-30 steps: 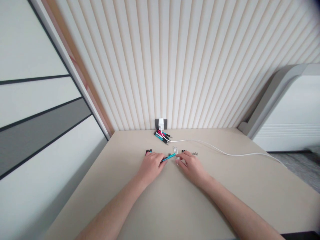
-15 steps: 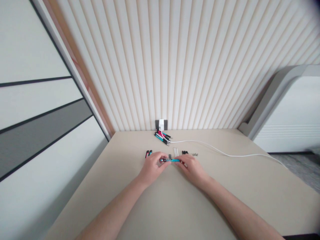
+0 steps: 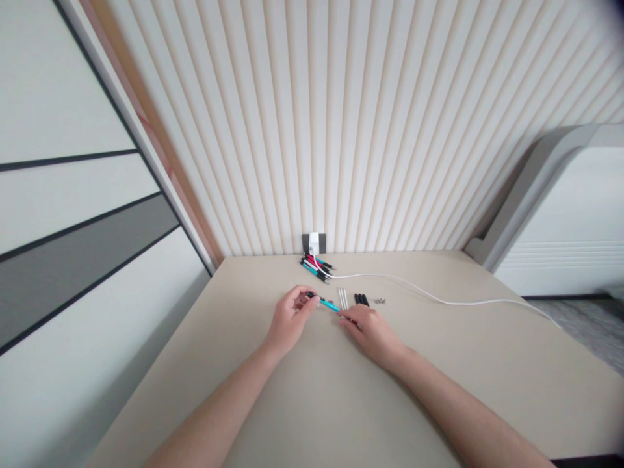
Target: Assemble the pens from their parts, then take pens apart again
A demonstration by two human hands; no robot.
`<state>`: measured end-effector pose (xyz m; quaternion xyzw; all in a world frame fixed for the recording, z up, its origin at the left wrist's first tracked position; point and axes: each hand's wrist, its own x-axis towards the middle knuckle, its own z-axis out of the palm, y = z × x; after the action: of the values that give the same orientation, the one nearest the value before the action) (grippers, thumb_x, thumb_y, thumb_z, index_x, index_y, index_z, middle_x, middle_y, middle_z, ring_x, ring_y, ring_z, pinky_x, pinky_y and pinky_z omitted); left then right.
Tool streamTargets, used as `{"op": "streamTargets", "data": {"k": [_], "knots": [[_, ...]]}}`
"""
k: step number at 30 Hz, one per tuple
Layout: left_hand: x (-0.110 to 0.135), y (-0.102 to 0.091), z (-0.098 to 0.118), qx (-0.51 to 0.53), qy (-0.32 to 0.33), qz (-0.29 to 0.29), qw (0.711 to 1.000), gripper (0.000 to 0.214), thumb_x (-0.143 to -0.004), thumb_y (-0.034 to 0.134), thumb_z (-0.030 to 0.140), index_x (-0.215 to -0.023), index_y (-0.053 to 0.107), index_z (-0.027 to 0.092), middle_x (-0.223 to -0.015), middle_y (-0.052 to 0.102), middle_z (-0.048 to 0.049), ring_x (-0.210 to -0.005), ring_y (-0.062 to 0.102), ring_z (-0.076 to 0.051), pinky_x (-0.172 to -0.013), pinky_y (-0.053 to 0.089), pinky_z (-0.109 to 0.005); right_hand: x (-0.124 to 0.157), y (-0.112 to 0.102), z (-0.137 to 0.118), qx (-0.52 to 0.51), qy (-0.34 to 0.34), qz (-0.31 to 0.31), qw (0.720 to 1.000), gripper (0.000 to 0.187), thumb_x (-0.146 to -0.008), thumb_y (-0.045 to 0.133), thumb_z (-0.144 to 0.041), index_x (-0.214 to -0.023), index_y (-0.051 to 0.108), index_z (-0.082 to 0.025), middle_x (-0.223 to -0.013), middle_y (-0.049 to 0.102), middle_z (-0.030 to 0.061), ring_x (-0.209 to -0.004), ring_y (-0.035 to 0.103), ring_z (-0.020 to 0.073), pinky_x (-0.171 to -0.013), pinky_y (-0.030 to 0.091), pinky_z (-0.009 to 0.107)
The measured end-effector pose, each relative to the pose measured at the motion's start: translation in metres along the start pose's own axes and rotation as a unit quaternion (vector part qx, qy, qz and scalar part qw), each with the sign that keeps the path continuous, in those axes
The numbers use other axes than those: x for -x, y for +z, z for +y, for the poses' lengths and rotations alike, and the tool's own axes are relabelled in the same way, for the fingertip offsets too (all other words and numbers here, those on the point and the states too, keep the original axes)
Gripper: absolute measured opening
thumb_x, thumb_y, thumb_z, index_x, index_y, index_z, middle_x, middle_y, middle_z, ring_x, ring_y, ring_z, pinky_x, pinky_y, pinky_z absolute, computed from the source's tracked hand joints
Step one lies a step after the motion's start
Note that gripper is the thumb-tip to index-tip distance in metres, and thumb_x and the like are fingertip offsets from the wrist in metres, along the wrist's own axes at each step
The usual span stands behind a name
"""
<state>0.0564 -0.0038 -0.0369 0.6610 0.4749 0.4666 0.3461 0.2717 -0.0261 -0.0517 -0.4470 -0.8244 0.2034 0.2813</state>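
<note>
A blue pen barrel with a black end (image 3: 329, 305) is held between my two hands, tilted down toward the right. My left hand (image 3: 291, 315) pinches its black upper end between thumb and fingers. The fingertips of my right hand (image 3: 364, 327) close on its lower right end, partly hiding it. Just past my right hand lie white refills (image 3: 343, 298) side by side and several black grips (image 3: 361, 299). Small metallic pieces (image 3: 379, 301), too small to make out well, rest right of the grips.
Several pens (image 3: 316, 267) in blue, red, white and black lie in a pile by the wall. A white charger (image 3: 314, 243) is plugged in behind them, its white cable (image 3: 414, 287) running right across the table (image 3: 322, 403). A white headboard-like panel (image 3: 560, 227) stands at right.
The pen has turned from nearly level to a slant, its left end rising. My left hand has shifted slightly left and up, covering the pieces near it. More of the black grips shows.
</note>
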Motion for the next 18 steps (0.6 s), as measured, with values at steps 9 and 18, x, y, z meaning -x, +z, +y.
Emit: {"op": "streamTargets", "data": {"k": [9,18], "knots": [[-0.02,-0.049,-0.001,-0.282,0.098,0.159,0.941,0.023,-0.088,0.053,0.032,-0.106,0.059,0.019,-0.093,0.064,-0.0043,-0.072,0.059,-0.016,-0.075,0.048,-0.03,0.001,0.0,0.001,-0.011,0.026,0.02,0.999,0.03,-0.097,0.043,-0.03,-0.11,0.069,-0.021,-0.102,0.071,0.0078,-0.093,0.065,0.0202,-0.084,0.047,0.031],[-0.024,-0.057,-0.01,-0.337,0.077,0.156,0.925,0.025,-0.089,0.045,0.023,-0.113,0.052,0.019,-0.098,0.062,-0.0076,-0.079,0.061,-0.02,-0.082,0.049,-0.035,0.001,0.0,-0.002,-0.014,0.048,0.019,0.999,0.024,-0.095,0.046,-0.032,-0.108,0.063,-0.023,-0.084,0.069,0.0031,-0.08,0.063,0.0179,-0.074,0.046,0.028]]}}
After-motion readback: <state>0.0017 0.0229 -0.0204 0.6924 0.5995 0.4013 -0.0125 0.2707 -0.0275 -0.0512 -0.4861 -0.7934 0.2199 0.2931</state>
